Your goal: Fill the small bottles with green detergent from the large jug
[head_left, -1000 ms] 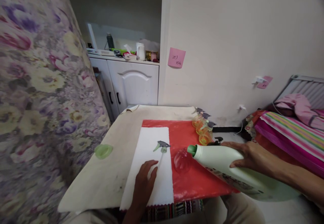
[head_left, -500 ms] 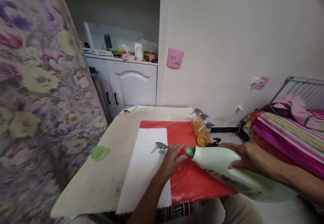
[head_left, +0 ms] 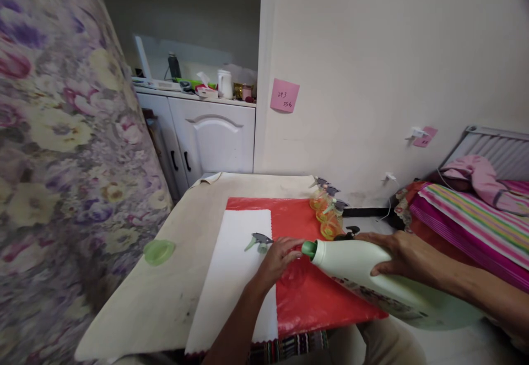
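Pale green jug (head_left: pixel 384 282) lies tilted at lower right of frame, open neck pointing left toward centre, right hand (head_left: pixel 407 255) clamped over its top side, fingers wrapped on the body. Left hand (head_left: pixel 279 257) at lower centre curls around a small clear bottle (head_left: pixel 294 274) on the red mat (head_left: pixel 318 299), just under the jug's mouth. Grey spray head (head_left: pixel 258 240) lies on white cloth (head_left: pixel 233 277) beside it. Green cap (head_left: pixel 159 251) sits apart, left on the table (head_left: pixel 165 304).
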Demonstrator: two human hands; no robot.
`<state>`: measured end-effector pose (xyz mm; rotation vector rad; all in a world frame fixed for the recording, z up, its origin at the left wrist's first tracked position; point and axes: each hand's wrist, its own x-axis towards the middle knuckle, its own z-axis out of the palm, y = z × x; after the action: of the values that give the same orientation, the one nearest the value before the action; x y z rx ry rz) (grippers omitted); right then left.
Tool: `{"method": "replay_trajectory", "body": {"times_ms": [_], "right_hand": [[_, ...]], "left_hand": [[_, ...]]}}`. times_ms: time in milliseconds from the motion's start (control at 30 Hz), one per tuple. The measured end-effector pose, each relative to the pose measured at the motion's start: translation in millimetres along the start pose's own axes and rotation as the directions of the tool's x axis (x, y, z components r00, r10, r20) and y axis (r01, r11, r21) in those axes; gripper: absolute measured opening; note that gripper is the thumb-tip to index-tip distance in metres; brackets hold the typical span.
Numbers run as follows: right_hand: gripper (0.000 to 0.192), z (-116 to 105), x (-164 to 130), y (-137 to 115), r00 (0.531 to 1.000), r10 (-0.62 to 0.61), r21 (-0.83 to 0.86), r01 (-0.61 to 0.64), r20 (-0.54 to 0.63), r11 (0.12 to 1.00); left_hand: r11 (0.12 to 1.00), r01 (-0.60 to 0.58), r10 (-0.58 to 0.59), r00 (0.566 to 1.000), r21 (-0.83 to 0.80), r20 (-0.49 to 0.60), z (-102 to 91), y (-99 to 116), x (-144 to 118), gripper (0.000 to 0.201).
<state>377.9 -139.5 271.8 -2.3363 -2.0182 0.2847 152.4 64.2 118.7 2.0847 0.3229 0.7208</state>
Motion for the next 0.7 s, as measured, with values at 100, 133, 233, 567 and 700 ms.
{"method": "replay_trajectory", "body": {"times_ms": [100, 133, 233, 567, 700], "right_hand": [[0.061, -3, 1, -2, 1.0, 0.001, -0.009, -0.001, 0.002, 1.0], [0.061, -3, 1, -3, 1.0, 0.002, -0.012, -0.002, -0.001, 1.0], [0.06, -5, 1, -5, 1.0, -0.003, -0.008, 0.003, -0.001, 1.0], [0.059, -12, 3, -8, 1.0, 0.004, -0.032, -0.003, 0.029, 0.999], [0.059, -18, 3, -12, 0.999, 0.002, -0.021, -0.001, 0.033, 1.0]], "left_hand": [[1.0, -0.003, 0.003, 1.0, 0.0, 0.002, -1.0, -2, 1, 0.032], [1.0, -0.011, 0.011, 1.0, -0.001, 0.003, -1.4, -3, 1, 0.031], [0.999, -0.044, 0.044, 0.999, -0.016, 0.004, -2.4, -3, 3, 0.03], [0.997, -0.07, 0.07, 0.997, -0.023, -0.028, 0.1, -5, 5, 0.029], [0.997, -0.075, 0.075, 0.996, -0.007, -0.039, 1.9, -7, 5, 0.03]]}}
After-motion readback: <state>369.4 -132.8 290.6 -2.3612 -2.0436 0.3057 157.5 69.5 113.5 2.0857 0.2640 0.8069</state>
